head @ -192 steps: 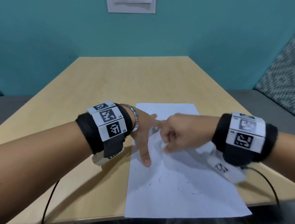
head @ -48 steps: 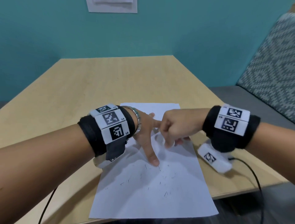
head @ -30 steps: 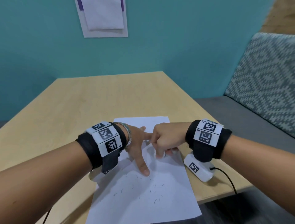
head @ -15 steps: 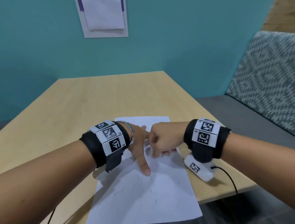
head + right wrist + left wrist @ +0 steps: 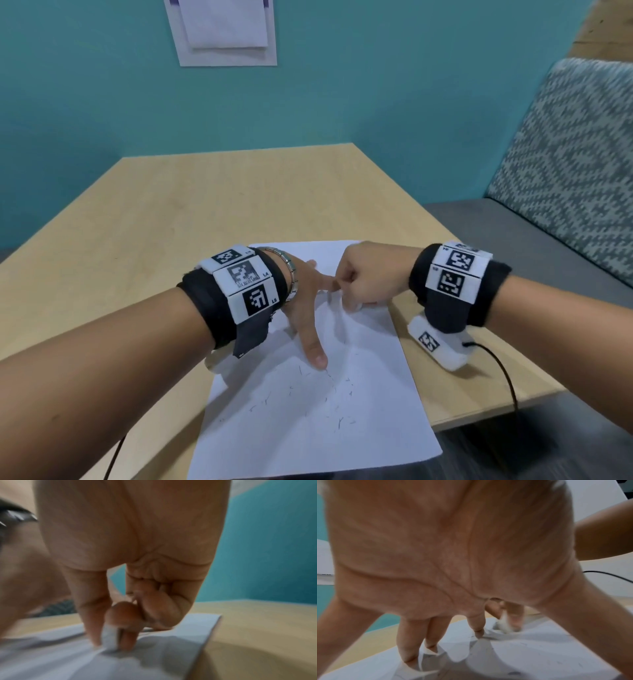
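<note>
A white sheet of paper (image 5: 308,421) lies on the wooden table (image 5: 205,212), and small dark crumbs are scattered over its near half. My left hand (image 5: 305,301) is spread flat, its straight fingers (image 5: 476,623) pressing the sheet down and wrinkling it. Just to its right, my right hand (image 5: 370,277) is curled into a fist. Its thumb and fingers pinch a small white eraser (image 5: 109,638), whose tip touches the paper (image 5: 51,662). The left wrist view shows the eraser (image 5: 504,626) blurred beside my index finger.
The table's right edge runs close to my right wrist, and a black cable (image 5: 507,377) hangs over it. A grey bench with a patterned cushion (image 5: 565,154) stands at the right. A teal wall with a pinned sheet (image 5: 222,31) is behind the table.
More dark crumbs lie on the paper than 6.4 s ago, and the sheet has turned slightly. My right hand has shifted a little with the eraser. My left hand keeps pressing.
</note>
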### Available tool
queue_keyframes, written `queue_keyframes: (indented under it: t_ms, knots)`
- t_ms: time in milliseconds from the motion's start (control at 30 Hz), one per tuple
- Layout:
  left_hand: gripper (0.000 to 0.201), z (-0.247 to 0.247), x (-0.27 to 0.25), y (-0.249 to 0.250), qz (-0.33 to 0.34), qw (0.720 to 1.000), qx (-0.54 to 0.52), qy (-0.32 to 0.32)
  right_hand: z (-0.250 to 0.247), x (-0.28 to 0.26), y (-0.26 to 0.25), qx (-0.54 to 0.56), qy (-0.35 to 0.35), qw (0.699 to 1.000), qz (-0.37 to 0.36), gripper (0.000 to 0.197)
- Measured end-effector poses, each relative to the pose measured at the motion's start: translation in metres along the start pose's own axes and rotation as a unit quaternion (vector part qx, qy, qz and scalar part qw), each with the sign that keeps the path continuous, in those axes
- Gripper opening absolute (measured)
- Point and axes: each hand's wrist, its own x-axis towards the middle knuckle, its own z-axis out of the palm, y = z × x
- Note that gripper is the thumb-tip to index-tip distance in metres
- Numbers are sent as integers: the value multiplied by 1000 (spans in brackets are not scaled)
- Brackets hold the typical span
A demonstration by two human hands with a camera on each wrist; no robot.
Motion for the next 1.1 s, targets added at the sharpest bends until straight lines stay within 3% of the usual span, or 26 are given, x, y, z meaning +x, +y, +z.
queue_keyframes:
  t_ms: [67, 233, 333, 467, 600, 733, 867, 1000, 1100]
  knots:
    - [117, 0, 0, 0, 9, 1000, -6, 3, 8, -6, -4, 1, -54, 998, -19, 16]
    - [127, 1, 2, 0, -13, 1000, 5, 1, -4, -2, 5, 17, 8, 1000, 16, 18]
    - [121, 1, 1, 0, 0, 1000, 2, 7, 6, -8, -1, 14, -60, 998, -9, 20]
    - [124, 1, -1, 0, 3, 1000, -8, 6, -5, -4, 7, 19, -18, 1000, 16, 19]
    - [122, 0, -1, 1, 1, 1000, 2, 5, 3, -8, 3, 6, -71, 997, -7, 29]
    - [128, 0, -1, 2, -7, 1000, 9, -1, -5, -6, 8, 13, -35, 999, 15, 26]
    - [125, -1, -2, 2, -3, 1000, 13, 0, 5, -11, 3, -1, -82, 997, -8, 25]
    - [126, -1, -2, 2, 0, 1000, 14, 0, -5, -10, 8, 13, -43, 999, 10, 21]
    - [126, 0, -1, 2, 2, 1000, 20, 6, 3, -13, 4, 0, -84, 996, -10, 25]
